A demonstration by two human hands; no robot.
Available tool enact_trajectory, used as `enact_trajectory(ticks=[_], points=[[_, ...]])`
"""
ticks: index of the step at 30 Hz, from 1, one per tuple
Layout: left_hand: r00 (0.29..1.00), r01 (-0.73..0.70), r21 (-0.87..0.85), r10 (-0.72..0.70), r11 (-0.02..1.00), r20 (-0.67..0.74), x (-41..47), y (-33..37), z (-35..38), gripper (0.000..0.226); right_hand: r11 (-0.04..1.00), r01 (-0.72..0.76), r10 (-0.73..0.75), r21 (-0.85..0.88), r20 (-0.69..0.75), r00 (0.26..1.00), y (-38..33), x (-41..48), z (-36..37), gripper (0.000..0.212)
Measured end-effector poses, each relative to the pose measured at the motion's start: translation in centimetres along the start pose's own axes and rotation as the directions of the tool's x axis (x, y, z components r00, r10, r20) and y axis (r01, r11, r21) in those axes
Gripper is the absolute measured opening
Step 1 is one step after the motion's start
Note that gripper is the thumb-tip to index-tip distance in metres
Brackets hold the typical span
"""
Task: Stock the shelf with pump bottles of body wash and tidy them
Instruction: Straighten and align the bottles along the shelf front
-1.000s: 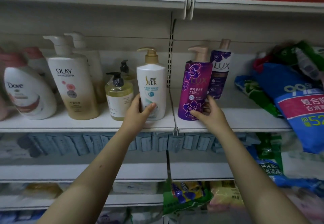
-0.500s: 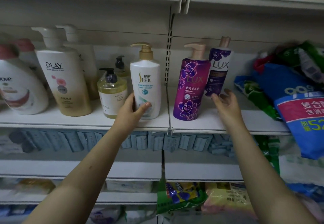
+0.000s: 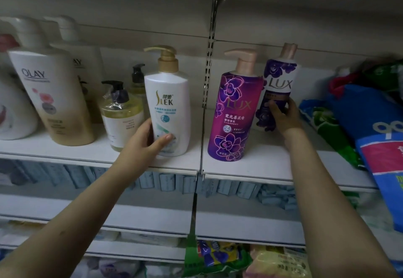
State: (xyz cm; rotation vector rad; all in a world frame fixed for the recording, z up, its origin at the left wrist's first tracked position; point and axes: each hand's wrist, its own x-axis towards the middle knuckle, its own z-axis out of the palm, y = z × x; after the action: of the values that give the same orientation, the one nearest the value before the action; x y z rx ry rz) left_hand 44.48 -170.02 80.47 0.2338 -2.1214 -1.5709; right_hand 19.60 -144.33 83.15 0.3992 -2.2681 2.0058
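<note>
Left hand [image 3: 142,141]: wrapped round the lower body of the Slek bottle [image 3: 168,103], thumb across the front label, fingers out of sight behind. Bottle upright, base on the shelf [image 3: 263,165] near the front edge, pump spout pointing left.

Right hand [image 3: 284,119]: reaching deeper, fingers curled round the lower half of the rear Lux [image 3: 280,81]. Cannot tell whether its base sits on the board or is just lifted.

Relation that matters: the rear Lux stands behind and to the right of the front Lux [image 3: 236,112], and the two overlap in view. Touching or not, cannot tell. Both long axes roughly vertical; the rear one leans slightly right at the top (may be the lens). The right hand is on it. The left hand is well apart, across the post [image 3: 208,70] that divides the two bays. Front Lux has no hand on it and stands near the front edge.

Judgement: the step in hand is tidying, that is, lining the rear Lux up with its mate and squaring the Slek bottle. The right hand's next move is likely a short slide or turn, label forward. Free board lies to its right, before the bags [image 3: 368,123].

Surroundings: left of the Slek bottle, a clear bottle [image 3: 121,116] with a black pump, then the Olay bottle [image 3: 51,103].
</note>
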Motion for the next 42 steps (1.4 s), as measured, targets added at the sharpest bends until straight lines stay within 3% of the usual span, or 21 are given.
enact_trajectory(ticks=[15,29,33,42], points=[[1.0,-0.024,0.023,0.024,0.999,-0.005,-0.2,0.1,0.0,0.044,0.998,-0.051,0.042,0.038,0.211,0.977,0.6,-0.2,-2.1,0.055],[0.999,-0.028,0.051,0.029,0.998,-0.021,-0.5,0.1,0.1,0.04,0.991,-0.025,0.003,0.135,0.158,0.987,0.1,-7.9,-3.0,0.045],[1.0,-0.015,0.022,0.015,1.0,-0.005,-0.8,0.4,0.1,0.037,0.989,-0.004,-0.019,0.147,0.149,0.989,-0.4,-9.8,-3.0,0.058],[1.0,0.01,-0.001,-0.009,1.0,0.022,-0.8,0.6,-0.2,0.037,0.983,-0.007,-0.014,0.183,0.114,0.993,-0.4,-10.9,-3.1,0.062]])
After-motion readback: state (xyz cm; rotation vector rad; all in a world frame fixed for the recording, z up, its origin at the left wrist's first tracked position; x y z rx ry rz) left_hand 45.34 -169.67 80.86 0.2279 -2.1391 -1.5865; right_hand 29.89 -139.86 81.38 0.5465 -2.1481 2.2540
